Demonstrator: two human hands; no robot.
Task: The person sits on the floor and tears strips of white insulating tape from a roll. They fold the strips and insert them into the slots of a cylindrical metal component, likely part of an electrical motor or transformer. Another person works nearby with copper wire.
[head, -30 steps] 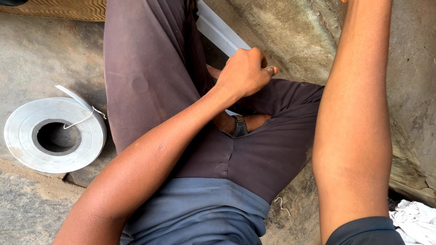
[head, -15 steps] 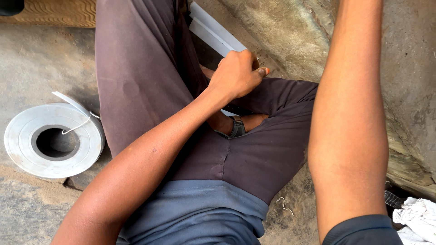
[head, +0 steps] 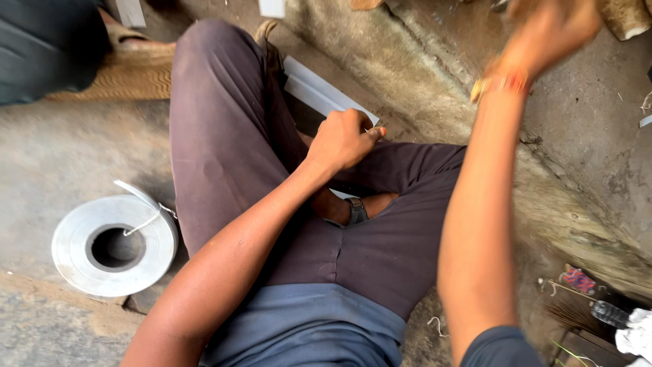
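My left hand (head: 345, 139) is closed around the near end of a flat pale metal strip (head: 319, 92), which runs away across my lap, beside my raised left knee. My right hand (head: 547, 30) is lifted high and blurred; I cannot tell whether it is open or closed. On the concrete floor (head: 61, 156) to my left lies a coil of metal strip (head: 114, 246), well apart from both hands.
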